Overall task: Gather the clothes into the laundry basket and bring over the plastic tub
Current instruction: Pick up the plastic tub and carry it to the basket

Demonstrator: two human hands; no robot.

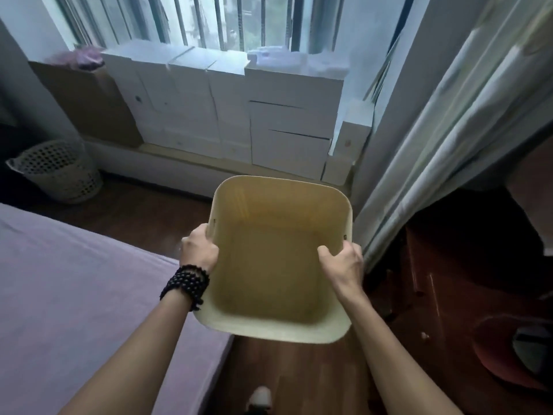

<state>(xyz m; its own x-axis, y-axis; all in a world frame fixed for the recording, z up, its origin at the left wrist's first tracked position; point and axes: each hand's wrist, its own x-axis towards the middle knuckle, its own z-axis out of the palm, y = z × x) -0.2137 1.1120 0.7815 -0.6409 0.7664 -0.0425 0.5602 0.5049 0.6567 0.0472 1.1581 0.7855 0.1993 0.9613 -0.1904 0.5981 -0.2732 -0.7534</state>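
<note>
You hold the empty plastic tub (278, 265) off the floor, left hand (199, 250) and right hand (344, 262) fingers clamped on opposite rims; the laundry basket (57, 172) stands apart, and no clothes are visible.

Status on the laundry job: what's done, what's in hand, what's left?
Done: nothing confirmed; no clothes are visible on the purple bed, and the white perforated laundry basket by the wall shows no contents from here.
In hand: the beige square plastic tub, empty, held above the wooden floor by the left hand and right hand on opposite rims.
Left: setting the tub down at its destination.
</note>
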